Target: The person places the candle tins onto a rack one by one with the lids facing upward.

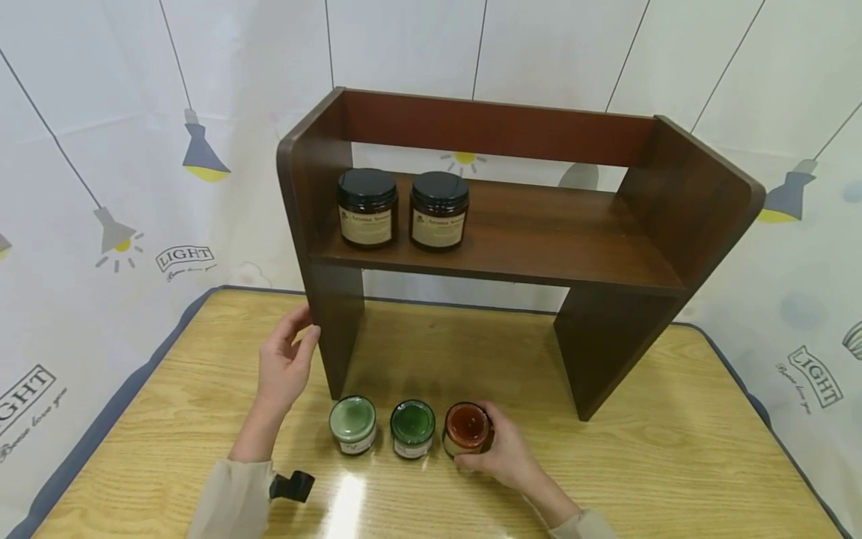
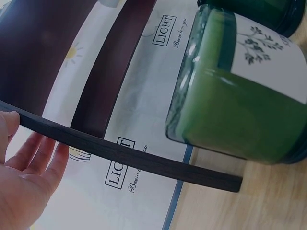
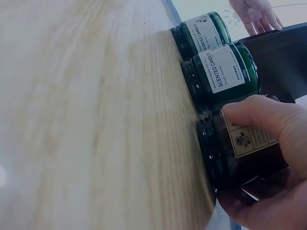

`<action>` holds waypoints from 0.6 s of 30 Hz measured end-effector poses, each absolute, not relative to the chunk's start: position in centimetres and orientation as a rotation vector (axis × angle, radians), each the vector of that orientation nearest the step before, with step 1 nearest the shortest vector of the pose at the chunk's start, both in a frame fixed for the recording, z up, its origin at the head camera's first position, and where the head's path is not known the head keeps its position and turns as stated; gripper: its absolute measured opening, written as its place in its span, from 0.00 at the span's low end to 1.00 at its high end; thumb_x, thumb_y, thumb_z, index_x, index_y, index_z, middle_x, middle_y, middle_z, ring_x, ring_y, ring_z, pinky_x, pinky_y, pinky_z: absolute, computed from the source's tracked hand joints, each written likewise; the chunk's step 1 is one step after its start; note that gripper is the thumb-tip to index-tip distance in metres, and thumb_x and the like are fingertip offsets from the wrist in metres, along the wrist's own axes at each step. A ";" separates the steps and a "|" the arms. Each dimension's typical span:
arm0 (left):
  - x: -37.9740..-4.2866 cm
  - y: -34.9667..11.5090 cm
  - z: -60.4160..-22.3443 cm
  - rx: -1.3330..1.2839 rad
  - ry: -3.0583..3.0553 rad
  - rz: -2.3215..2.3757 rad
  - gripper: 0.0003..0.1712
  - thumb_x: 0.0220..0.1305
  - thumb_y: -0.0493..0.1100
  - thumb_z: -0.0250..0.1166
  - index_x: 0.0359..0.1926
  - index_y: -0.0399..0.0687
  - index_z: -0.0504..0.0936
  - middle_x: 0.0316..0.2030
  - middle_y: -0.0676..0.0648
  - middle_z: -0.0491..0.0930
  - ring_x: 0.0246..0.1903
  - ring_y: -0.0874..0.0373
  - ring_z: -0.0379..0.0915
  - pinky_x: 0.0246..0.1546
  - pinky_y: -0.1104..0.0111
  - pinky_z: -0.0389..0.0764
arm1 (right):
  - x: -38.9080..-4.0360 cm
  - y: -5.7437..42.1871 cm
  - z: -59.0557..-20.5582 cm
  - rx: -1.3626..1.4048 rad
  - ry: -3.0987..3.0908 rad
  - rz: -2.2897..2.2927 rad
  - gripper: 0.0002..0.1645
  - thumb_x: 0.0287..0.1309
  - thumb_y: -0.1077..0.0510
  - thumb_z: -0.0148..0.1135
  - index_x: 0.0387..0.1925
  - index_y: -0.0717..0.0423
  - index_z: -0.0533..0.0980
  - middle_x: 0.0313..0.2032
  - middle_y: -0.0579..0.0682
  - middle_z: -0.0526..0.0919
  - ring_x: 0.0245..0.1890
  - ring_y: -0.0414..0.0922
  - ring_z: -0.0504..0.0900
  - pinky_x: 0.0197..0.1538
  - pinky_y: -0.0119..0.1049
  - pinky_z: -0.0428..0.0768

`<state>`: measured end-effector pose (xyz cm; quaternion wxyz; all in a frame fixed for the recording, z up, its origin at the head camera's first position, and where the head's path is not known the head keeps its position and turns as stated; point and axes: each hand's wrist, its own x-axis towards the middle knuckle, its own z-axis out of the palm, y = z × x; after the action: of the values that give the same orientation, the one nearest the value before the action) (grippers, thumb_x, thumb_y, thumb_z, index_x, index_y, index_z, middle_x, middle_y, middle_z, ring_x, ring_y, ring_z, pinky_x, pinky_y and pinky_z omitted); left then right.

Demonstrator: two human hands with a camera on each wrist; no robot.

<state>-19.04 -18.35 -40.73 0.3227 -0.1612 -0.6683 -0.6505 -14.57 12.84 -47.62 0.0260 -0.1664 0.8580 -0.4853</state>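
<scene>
Three scented candle jars stand upside down in a row on the table, black lids against the wood: a pale green jar (image 1: pixel 353 424), a dark green jar (image 1: pixel 412 428) and a reddish-brown jar (image 1: pixel 466 428). My right hand (image 1: pixel 506 453) holds the reddish-brown jar, its thumb near the label and its fingers round the far side. My left hand (image 1: pixel 286 367) grips the front edge of the left side panel of a dark wooden desktop shelf (image 1: pixel 330 322). In the left wrist view the thumb and fingers lie on opposite sides of that panel.
Two upright amber jars with black lids, a left one (image 1: pixel 367 209) and a right one (image 1: pixel 439 211), stand at the left of the shelf board (image 1: pixel 559 232). The shelf's right side panel (image 1: pixel 606 337) comes down on the table (image 1: pixel 673 464) behind my right hand. A printed curtain hangs behind.
</scene>
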 end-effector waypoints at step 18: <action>-18.9 -18.3 -40.7 -0.410 -1.763 -1.709 0.16 0.60 0.20 0.53 0.50 0.16 0.69 0.43 0.60 0.77 0.44 0.66 0.73 0.42 0.80 0.76 | -14.2 13.6 -45.0 -0.581 2.814 -1.735 0.41 0.26 0.66 0.78 0.51 0.61 0.73 0.42 0.50 0.79 0.39 0.40 0.76 0.40 0.33 0.80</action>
<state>-18.94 -18.30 -40.69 0.3202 -0.1560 -0.6709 -0.6504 -14.15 13.63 -44.96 -0.1073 -0.1720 0.8335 -0.5139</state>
